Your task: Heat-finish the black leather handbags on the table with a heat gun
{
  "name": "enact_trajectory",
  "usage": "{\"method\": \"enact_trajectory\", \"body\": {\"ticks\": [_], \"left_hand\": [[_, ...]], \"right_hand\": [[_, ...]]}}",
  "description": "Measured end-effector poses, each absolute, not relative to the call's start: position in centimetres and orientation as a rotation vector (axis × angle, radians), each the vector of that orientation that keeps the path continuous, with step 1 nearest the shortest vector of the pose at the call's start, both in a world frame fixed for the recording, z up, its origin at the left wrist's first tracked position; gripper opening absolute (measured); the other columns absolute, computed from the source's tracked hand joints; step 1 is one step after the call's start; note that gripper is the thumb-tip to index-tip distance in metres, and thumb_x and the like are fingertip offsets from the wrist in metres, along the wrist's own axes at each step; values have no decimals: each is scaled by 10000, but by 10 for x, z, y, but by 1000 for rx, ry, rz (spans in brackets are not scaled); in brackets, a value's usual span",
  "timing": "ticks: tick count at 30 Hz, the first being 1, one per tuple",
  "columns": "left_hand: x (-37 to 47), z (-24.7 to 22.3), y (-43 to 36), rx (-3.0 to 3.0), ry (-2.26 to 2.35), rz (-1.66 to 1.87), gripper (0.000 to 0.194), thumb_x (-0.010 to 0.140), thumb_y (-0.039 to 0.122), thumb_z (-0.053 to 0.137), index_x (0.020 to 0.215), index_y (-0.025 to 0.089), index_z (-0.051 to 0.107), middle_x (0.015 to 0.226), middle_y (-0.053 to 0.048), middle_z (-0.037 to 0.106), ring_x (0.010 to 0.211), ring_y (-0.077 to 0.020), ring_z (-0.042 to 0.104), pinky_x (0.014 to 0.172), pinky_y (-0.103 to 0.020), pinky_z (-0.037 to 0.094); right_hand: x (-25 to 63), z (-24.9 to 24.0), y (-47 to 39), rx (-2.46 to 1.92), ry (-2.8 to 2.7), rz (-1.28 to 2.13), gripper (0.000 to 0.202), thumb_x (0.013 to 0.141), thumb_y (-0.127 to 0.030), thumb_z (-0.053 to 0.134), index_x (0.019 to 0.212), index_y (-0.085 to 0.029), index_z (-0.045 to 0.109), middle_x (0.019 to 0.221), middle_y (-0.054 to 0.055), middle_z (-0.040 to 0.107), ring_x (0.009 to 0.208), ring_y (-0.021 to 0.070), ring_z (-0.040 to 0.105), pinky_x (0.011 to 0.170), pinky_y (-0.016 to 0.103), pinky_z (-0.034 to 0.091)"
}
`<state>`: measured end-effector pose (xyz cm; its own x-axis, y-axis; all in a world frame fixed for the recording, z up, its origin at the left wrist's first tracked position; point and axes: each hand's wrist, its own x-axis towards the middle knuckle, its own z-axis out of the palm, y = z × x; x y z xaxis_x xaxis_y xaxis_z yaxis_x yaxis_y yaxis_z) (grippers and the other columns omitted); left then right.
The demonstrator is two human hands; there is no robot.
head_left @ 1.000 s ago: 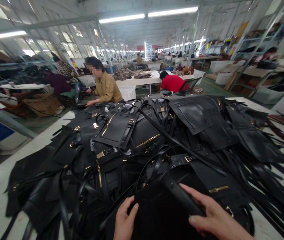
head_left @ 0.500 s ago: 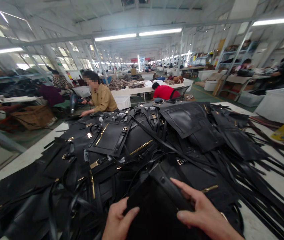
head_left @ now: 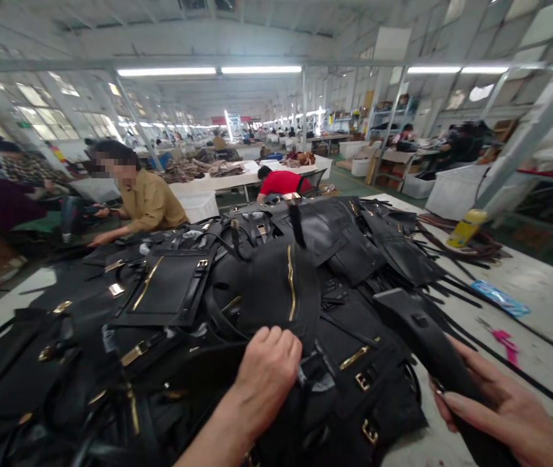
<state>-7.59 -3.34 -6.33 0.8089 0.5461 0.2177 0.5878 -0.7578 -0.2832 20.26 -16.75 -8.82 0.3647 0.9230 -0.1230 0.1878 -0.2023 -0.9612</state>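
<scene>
My left hand is closed on the lower edge of a black leather piece with a gold zipper, raised over the pile. At the lower right my right hand grips a long black leather part with a flat, pale-edged end pointing up and left. Around them a heap of black leather bags with gold zippers, buckles and straps spreads over the pale table. What lies under my left palm is hidden.
Pink-handled scissors, a blue packet and a yellow bottle are on the table at right, among loose straps. Across the pile at left is a person in a tan shirt; a person in red bends beyond it.
My left hand has moved up and right onto the zippered piece, which now stands raised. My right hand has moved right with the black part. The view has turned right.
</scene>
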Motion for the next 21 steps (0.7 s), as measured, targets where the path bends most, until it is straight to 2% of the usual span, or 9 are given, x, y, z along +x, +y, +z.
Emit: {"method": "enact_trajectory", "body": {"ticks": [2, 4, 6, 8, 11, 13, 17, 19, 21], "left_hand": [[-73, -131, -47, -2682, -1081, -49, 230, 699, 24, 455, 825, 165, 587, 686, -15, 570, 640, -164, 512, 630, -325, 402], [-85, -187, -63, -2647, -1271, -22, 348, 680, -13, 428, 928, 173, 588, 749, -30, 596, 685, -181, 532, 661, -354, 419], [-105, -222, -77, -2610, -1382, -110, 486, 669, -50, 387, 1066, 189, 534, 888, -46, 595, 776, -180, 534, 704, -341, 432], [-123, -239, -87, -2615, -1430, -243, 540, 684, -55, 357, 1137, 211, 484, 962, -45, 571, 823, -157, 525, 727, -296, 441], [-139, -245, -96, -2631, -1452, -446, 502, 718, -20, 342, 1131, 223, 490, 958, -42, 556, 832, -143, 518, 728, -262, 455], [-141, -247, -99, -2622, -1463, -568, 480, 721, -6, 338, 1112, 217, 504, 948, -45, 552, 842, -145, 517, 736, -268, 461], [-137, -250, -104, -2612, -1525, -764, 402, 727, 34, 372, 1060, 192, 532, 896, -47, 560, 835, -148, 529, 739, -283, 474], [-135, -250, -107, -2603, -1574, -845, 354, 732, 52, 387, 1016, 184, 553, 872, -47, 568, 827, -151, 537, 735, -290, 480], [-133, -248, -108, -2595, -1610, -921, 324, 734, 57, 389, 970, 180, 572, 851, -47, 576, 812, -152, 547, 725, -292, 486]], "right_hand": [[204, -99, -178, -1635, -938, 1073, 779, 668, -344, 640, 1326, -181, 257, 757, 38, 668, 568, 199, 607, 495, 234, 525], [204, -108, -186, -1626, -890, 1140, 766, 675, -326, 637, 1327, -192, 256, 931, 63, 648, 781, 236, 615, 639, 245, 533], [203, -115, -192, -1608, -898, 1177, 745, 667, -303, 640, 1316, -197, 289, 1110, 72, 575, 1023, 264, 517, 822, 273, 474], [197, -121, -194, -1557, -966, 1267, 721, 671, -299, 626, 1309, -197, 306, 1219, 65, 493, 1144, 264, 406, 940, 307, 378], [180, -126, -188, -1463, -1119, 1444, 698, 675, -295, 603, 1304, -187, 320, 1260, 59, 450, 1184, 248, 354, 1000, 327, 284], [164, -127, -180, -1418, -1199, 1541, 704, 660, -269, 608, 1299, -176, 330, 1245, 59, 465, 1173, 239, 369, 1004, 321, 267], [131, -129, -163, -1427, -1331, 1655, 699, 622, -189, 600, 1280, -215, 364, 1145, 32, 546, 976, 228, 534, 868, 303, 407], [120, -133, -158, -1522, -1436, 1651, 696, 584, -146, 596, 1247, -252, 413, 1103, 14, 571, 918, 228, 557, 822, 293, 429], [112, -142, -155, -1630, -1539, 1617, 703, 547, -129, 607, 1218, -269, 452, 1107, 13, 567, 970, 242, 529, 851, 291, 404]]}}
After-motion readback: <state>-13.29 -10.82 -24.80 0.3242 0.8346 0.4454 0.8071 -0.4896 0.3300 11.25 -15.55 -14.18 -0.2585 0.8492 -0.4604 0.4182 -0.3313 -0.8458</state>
